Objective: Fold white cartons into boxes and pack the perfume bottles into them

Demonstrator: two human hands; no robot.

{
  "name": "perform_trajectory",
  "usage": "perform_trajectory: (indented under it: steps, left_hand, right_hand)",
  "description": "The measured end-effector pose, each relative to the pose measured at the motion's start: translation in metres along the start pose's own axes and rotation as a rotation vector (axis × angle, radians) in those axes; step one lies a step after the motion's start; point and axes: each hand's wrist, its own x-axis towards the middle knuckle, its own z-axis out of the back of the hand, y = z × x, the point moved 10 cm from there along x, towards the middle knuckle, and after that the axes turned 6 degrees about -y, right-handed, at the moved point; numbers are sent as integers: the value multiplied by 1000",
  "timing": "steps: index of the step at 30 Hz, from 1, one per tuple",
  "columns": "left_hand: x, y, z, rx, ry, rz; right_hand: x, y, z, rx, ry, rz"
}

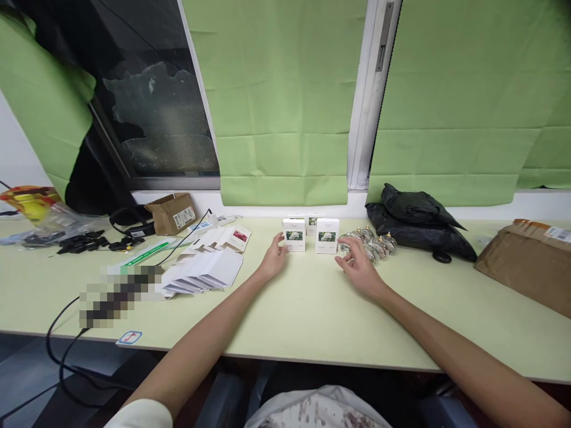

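Note:
Two small white boxes with a flower picture stand upright side by side at the back of the pale green table (pixel 312 309): the left box (pixel 294 234) and the right box (pixel 327 236). A third box (pixel 311 222) peeks out behind them. My left hand (pixel 273 259) rests on the table with its fingertips touching the left box's side. My right hand (pixel 359 267) lies to the right of the right box, fingers spread over a cluster of small clear glass bottles (pixel 375 242). Neither hand grips anything.
A fan of flat white box blanks (pixel 205 268) lies to the left. Behind are a small cardboard box (pixel 172 213), cables and a black device (pixel 129 229). A black plastic bag (pixel 417 221) and a brown parcel (pixel 526 261) sit on the right. Green curtains cover the window.

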Motion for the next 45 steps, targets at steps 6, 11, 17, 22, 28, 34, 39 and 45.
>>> perform_trajectory:
  steps: [6,11,17,22,28,34,39,45]
  left_hand:
    - [-12,-23,35,106,-308,-36]
    - [-30,-64,3,2,-28,-194]
    - [-49,-69,-49,-21,291,-200]
    - [-49,-65,-57,3,342,-217]
    - [-46,-59,-58,-36,367,-156]
    - [-45,-60,-57,-64,399,-126]
    - [-40,-59,-53,-123,380,-81]
    - [-38,-62,-53,-125,394,-68]
  right_hand:
    - [6,-23,-11,125,87,-115]
    - [2,-35,-26,232,185,-233]
    - [-1,-43,-34,322,226,-325]
    - [0,-48,-36,335,227,-339]
    - [-1,-44,-38,322,243,-303]
    - [-3,-41,-39,348,254,-296]
    - [-1,-43,-37,342,229,-304]
    - [1,-37,-40,346,292,-315]
